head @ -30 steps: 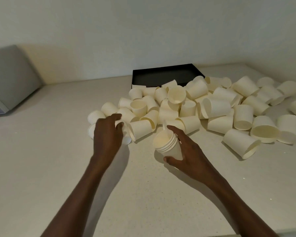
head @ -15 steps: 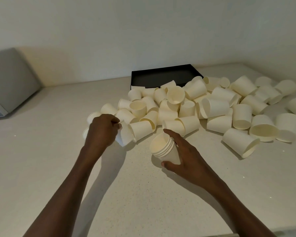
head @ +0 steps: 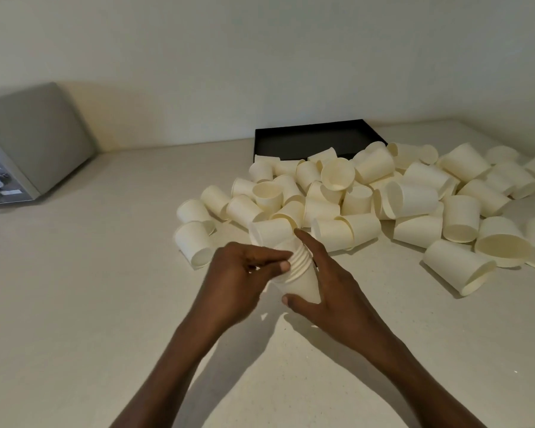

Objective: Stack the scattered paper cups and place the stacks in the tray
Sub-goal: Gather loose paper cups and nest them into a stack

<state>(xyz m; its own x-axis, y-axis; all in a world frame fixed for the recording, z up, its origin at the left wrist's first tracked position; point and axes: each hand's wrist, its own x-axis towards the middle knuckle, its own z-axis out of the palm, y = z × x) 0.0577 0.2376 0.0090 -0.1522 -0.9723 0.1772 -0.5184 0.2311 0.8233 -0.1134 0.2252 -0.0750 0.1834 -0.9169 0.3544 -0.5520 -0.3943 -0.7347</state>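
- Your left hand (head: pixel 241 273): fingers curl round a cup at the stack's (head: pixel 300 273) mouth. Seat it squarely; judged, a tilted entry will jam the rims.
- Your right hand (head: pixel 328 291): fingers and thumb grip the stack near the surface (head: pixel 105 304). Hold firm without crushing.
- Loose cups (head: pixel 414 199) lie beyond; the tray (head: pixel 315 140) sits far behind them.

Both hands (head: pixel 286 284) curled, close together
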